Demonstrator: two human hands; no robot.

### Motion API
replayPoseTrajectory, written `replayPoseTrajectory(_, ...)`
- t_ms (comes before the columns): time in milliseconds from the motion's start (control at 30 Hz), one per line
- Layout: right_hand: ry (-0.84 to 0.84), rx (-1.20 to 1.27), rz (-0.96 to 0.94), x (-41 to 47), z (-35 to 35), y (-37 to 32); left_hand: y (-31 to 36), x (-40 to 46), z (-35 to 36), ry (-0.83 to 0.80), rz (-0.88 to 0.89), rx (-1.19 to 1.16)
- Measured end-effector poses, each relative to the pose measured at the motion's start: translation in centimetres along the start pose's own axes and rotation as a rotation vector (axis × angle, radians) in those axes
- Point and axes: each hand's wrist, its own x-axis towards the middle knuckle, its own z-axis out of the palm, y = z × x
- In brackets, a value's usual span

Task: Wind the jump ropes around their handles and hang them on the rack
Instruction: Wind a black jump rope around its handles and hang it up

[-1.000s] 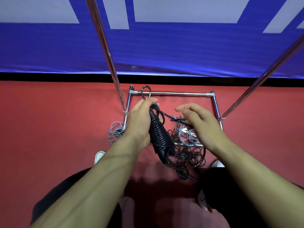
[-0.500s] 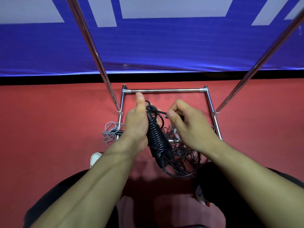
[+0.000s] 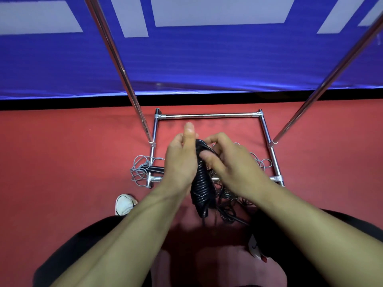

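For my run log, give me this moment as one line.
stage: winding | left hand: grips wound black rope bundle | right hand: pinches rope at bundle top | rack: nothing hung in view

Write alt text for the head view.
Two bare hands, left hand and right hand, grip a black jump rope bundle coiled around its handles, above a chrome rack base on a red floor.

Black jump rope [image 3: 202, 183] — coils ribbed; grey rope [image 3: 141, 168] on red floor [image 3: 62, 162]; silver chrome rack [image 3: 207, 116]; blue banner [image 3: 207, 59] with pale grey blocks — black lower edge; white shoe [image 3: 124, 204].
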Motion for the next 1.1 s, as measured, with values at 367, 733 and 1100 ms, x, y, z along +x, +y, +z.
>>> replayPoseTrajectory(367,0.006,-0.19,0.021,-0.6,-0.4,-0.2,0.7,0.5,-0.3,0.049,-0.041,0.015)
replayPoseTrajectory(733,-0.047,0.012,-0.268,-0.7,-1.2,-0.2,1.4,1.5,-1.0,0.183,-0.329,-0.293)
replayPoseTrajectory(1100,-0.069,0.446,0.523,-0.1,0.8,0.3,2.0,1.9,-1.5,0.283,-0.402,-0.503)
